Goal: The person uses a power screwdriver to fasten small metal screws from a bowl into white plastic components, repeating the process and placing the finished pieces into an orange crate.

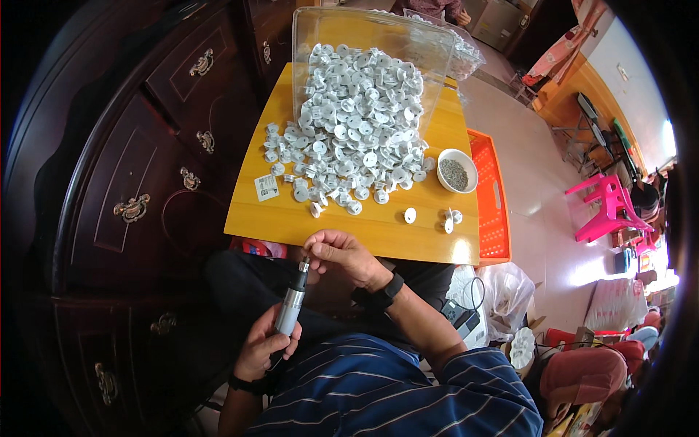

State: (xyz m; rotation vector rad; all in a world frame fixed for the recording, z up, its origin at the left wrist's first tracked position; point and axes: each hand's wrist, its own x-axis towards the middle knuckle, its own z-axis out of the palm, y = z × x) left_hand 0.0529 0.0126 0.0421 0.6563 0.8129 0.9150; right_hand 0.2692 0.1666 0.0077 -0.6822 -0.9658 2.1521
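Note:
My left hand (263,344) is wrapped round the grey and black body of an electric screwdriver (293,300), which points up and away from my lap. At its metal tip my right hand (341,255) is closed, thumb and fingers pinched together around the bit. Whether a small screw is also between those fingers cannot be made out. Beyond my hands, white round plastic parts (354,131) spill in a heap from a clear plastic bin (297,36) tipped toward me. A white bowl (475,175) of small grey metal pieces stands right of the heap.
On the yellow table (291,226) a single white part lies near the front, a small group right of it, and a printed label (266,187) at left. An orange crate (495,218) stands beside the table. Dark drawers (116,211) line the left; a pink stool (611,204) is at right.

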